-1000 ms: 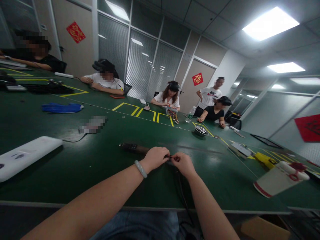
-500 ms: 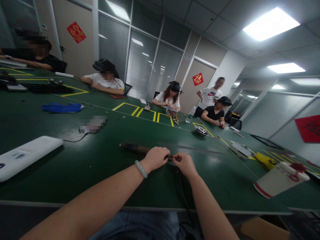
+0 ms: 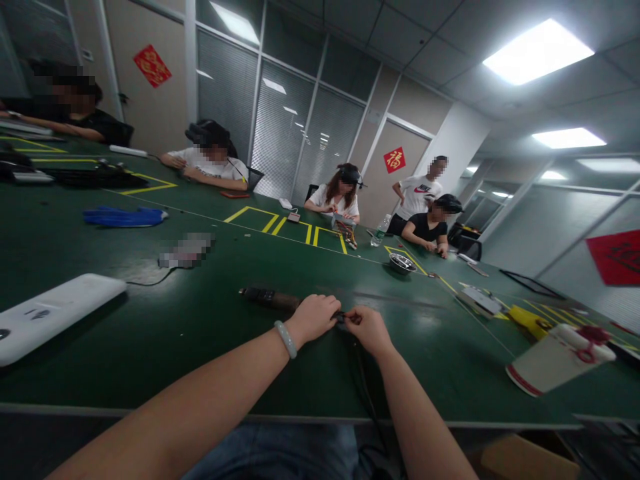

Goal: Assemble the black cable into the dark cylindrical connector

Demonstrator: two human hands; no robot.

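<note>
A dark, brownish cylindrical tool [image 3: 270, 297] with a narrow metal tip lies on the green table, tip pointing left. My left hand [image 3: 316, 316], with a pale bangle at the wrist, is closed over its rear end and hides that part. Close beside it, my right hand [image 3: 367, 328] pinches at a small dark piece [image 3: 341, 316] between the two hands. What exactly those fingertips hold is too small to make out. From under the hands a black cable [image 3: 364, 381] runs down over the table's front edge.
On the left are a white device [image 3: 65, 313] with a cord and a blue glove [image 3: 125, 217]. A metal bowl [image 3: 401, 264] and a plastic bottle [image 3: 381, 230] stand farther back. To the right is a white cup [image 3: 555, 360]. Several people sit across the table [image 3: 200, 373].
My hands stay together at the tool's rear end, with only a slight shift of the left hand and wrist. The tool has hardly moved.
</note>
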